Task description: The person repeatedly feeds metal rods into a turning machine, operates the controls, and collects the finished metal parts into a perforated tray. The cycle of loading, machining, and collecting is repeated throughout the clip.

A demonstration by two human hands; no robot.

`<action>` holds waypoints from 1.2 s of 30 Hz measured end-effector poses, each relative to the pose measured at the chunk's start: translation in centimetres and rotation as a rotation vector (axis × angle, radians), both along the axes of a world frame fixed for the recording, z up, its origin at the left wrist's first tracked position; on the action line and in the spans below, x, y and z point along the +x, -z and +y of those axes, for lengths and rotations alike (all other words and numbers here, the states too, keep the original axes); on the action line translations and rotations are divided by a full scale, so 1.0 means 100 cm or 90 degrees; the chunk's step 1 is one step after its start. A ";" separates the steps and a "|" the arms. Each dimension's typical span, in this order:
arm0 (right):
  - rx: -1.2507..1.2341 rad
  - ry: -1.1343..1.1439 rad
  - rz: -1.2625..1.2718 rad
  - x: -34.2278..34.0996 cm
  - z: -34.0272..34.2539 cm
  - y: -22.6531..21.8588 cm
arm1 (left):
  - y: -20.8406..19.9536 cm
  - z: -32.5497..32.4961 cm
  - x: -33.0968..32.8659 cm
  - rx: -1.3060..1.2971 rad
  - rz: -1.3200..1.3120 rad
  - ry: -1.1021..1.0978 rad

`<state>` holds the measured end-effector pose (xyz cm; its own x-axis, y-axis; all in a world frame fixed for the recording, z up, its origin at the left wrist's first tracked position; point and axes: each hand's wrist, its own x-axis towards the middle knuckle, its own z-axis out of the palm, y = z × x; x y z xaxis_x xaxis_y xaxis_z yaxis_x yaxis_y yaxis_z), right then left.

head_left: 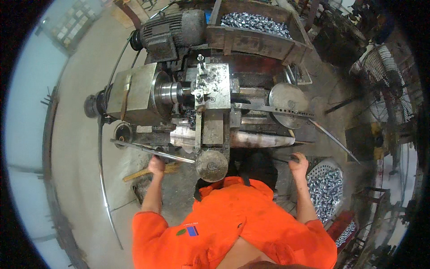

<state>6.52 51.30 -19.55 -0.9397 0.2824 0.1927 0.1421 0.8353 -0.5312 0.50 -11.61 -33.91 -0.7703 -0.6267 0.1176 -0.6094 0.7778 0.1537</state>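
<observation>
A small metal lathe stands in front of me, with a spindle chuck at its left and a bolted tool post beside it. My left hand is closed right below a long steel lever; what lies inside the fingers is hidden. That lever runs to a round metal disc close to my waist. My right hand is wrapped round a dark handle whose thin rod points toward the machine. A flat bar with a row of holes crosses the larger round disc at the right.
Behind the lathe are an electric motor and a wooden box of small shiny metal parts. Similar parts fill a perforated basket by my right forearm and a red container. A fan stands far right.
</observation>
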 end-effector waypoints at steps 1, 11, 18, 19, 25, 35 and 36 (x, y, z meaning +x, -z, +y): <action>-0.010 -0.014 0.004 -0.003 -0.005 -0.006 | 0.031 0.001 0.002 0.026 -0.033 0.019; -0.019 -0.172 0.120 -0.096 -0.046 -0.116 | -0.060 -0.019 -0.005 0.043 -0.304 0.249; -0.091 -0.487 0.179 -0.197 -0.196 -0.196 | -0.142 -0.083 0.030 0.239 -0.169 0.207; -0.061 -0.521 0.191 -0.210 -0.219 -0.199 | -0.187 -0.073 0.033 0.240 -0.055 0.200; 0.057 -0.546 0.004 -0.256 -0.336 -0.200 | -0.290 -0.119 0.115 -0.072 0.258 0.089; 0.147 -0.552 0.005 -0.259 -0.352 -0.180 | -0.245 -0.246 0.136 -0.096 -0.129 -0.227; 0.144 -0.553 -0.003 -0.258 -0.351 -0.183 | -0.244 -0.252 0.136 -0.096 -0.130 -0.234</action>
